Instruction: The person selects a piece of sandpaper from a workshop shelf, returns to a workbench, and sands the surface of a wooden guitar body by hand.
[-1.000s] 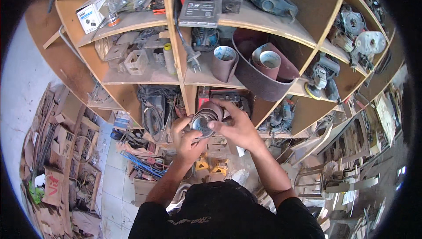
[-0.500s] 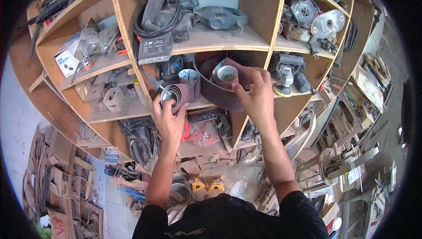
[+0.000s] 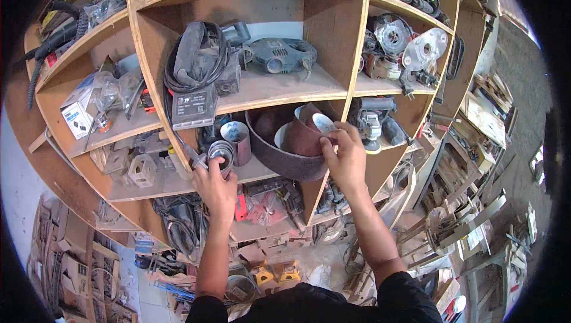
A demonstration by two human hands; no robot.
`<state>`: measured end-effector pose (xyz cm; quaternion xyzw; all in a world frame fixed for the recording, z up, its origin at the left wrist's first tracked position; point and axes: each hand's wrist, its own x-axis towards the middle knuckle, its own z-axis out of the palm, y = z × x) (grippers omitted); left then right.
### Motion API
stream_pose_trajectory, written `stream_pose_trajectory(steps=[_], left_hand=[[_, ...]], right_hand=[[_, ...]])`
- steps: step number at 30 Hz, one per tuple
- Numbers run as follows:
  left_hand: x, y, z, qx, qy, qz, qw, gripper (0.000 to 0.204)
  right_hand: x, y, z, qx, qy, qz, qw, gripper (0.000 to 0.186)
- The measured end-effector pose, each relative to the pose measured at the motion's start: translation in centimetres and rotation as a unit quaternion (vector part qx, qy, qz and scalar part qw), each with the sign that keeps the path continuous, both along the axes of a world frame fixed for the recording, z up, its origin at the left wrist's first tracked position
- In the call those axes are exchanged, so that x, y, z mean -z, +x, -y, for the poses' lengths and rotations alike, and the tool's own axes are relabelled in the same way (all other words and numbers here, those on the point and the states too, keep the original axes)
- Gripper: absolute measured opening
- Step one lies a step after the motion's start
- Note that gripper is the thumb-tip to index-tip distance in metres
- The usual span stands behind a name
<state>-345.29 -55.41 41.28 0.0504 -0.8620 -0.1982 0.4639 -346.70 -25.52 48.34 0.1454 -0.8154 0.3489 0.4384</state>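
My left hand (image 3: 215, 195) is closed with its fingers at the rim of a small coiled roll of sandpaper (image 3: 221, 152), which stands upright at the shelf's front edge. Right beside it stands another reddish sandpaper roll (image 3: 242, 152), pale and printed on its inner face. My right hand (image 3: 347, 159) pinches the edge of a larger brown-red sandpaper roll (image 3: 304, 139). This roll sits tilted inside a wide dark sanding belt loop (image 3: 279, 165) on the same shelf. The lower part of the roll is hidden behind the loop's front wall.
Above, a shelf bears a corded power tool (image 3: 199, 64) and a grey-blue power tool (image 3: 279, 55). An angle grinder (image 3: 370, 124) lies in the compartment to the right. Below are a bag of red pieces (image 3: 266, 207) and black tools. A wooden divider (image 3: 355, 43) separates the compartments.
The view has tilted up, so the shelves appear lower. The roll in my right hand has turned from facing me to lying tilted in the loop. The left roll is more upright.
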Motion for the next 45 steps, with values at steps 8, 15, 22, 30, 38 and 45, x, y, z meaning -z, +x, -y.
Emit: stream_pose_trajectory(steps=[8, 15, 22, 30, 38, 45], left_hand=[[0.6, -3.3, -1.0, 0.053, 0.050, 0.009, 0.997, 0.063], [0.3, -2.3, -2.3, 0.037, 0.068, -0.062, 0.995, 0.084], [-2.0, -6.4, -8.3, 0.306, 0.074, -0.077, 0.946, 0.038], [-6.7, -22.2, -9.1, 0.131, -0.167, 0.332, 0.919, 0.089], [-7.9, -14.0, -6.6, 0.220, 0.000, 0.157, 0.963, 0.081], [-3.9, -3.2, -7.1, 0.311, 0.066, -0.079, 0.945, 0.019]], right_hand=[[-1.5, 0.8, 0.9, 0.056, 0.150, 0.163, 0.974, 0.034], [-0.2, -0.4, 0.0, 0.036, 0.087, 0.107, 0.990, 0.026], [1.6, -0.4, -0.1, 0.031, -0.056, 0.118, 0.991, 0.034], [2.2, -0.7, 0.4, 0.016, -0.014, 0.060, 0.998, 0.031], [2.6, -0.8, 0.4, 0.013, -0.016, 0.100, 0.995, 0.029], [3.0, -1.5, 0.0, -0.003, -0.025, 0.123, 0.992, 0.028]])
